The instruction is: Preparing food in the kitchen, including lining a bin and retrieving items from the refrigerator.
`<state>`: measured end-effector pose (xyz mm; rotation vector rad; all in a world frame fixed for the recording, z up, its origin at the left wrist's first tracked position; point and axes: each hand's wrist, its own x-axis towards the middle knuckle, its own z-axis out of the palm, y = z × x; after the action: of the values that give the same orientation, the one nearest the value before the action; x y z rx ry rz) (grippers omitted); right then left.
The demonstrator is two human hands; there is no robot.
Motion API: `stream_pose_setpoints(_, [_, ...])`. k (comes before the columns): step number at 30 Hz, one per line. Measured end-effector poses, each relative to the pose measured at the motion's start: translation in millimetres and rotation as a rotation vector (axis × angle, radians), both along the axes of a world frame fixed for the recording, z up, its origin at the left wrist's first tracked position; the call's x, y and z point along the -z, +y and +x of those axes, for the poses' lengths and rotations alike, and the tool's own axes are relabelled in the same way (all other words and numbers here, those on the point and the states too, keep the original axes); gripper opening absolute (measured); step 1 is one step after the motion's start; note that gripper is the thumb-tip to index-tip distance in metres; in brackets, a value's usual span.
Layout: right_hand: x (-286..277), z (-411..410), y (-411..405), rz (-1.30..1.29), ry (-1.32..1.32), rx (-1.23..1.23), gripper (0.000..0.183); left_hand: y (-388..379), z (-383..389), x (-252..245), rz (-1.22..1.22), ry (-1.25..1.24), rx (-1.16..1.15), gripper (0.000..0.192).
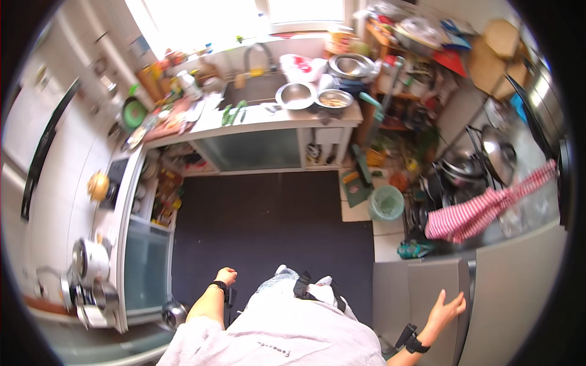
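Note:
My left hand (226, 276) hangs over the dark floor mat (274, 215), its fingers loosely curled; whether anything is in it does not show. Out to the right, my right hand (446, 311) has its fingers apart and holds nothing. It is over or beside the grey cabinet (419, 288); whether it touches it cannot be told. Across the mat, the white counter carries green cucumbers (234, 113), a steel bowl (296, 95) and a smaller steel bowl with pale pieces of food (334, 99). Behind them is the sink (261, 89).
A green-lined waste bin (386, 202) stands right of the mat. Farther right, a red-striped cloth (462, 222) hangs near metal pans (462, 162). At the left are a counter with pots (91, 261) and a glass-fronted cabinet (146, 265). A round metal object (175, 314) is near my left forearm.

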<state>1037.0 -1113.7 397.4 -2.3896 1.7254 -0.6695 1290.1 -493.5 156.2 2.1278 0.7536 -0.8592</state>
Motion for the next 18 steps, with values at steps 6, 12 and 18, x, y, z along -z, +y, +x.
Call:
stream_pose_setpoints(6, [25.0, 11.6, -35.6, -0.120, 0.190, -0.046, 0.073, 42.5, -64.1, 22.7, 0.002, 0.098, -0.173, 0.027])
stream_pose_setpoints(12, [11.8, 54.6, -18.0, -0.322, 0.211, -0.220, 0.029, 43.5, -65.4, 29.0, -0.088, -0.075, -0.248, 0.030])
stream_pose_setpoints(18, [30.0, 193.9, 46.5, -0.190, -0.360, -0.895, 0.040, 25.4, -9.5, -44.8, -0.020, -0.499, -0.062, 0.037])
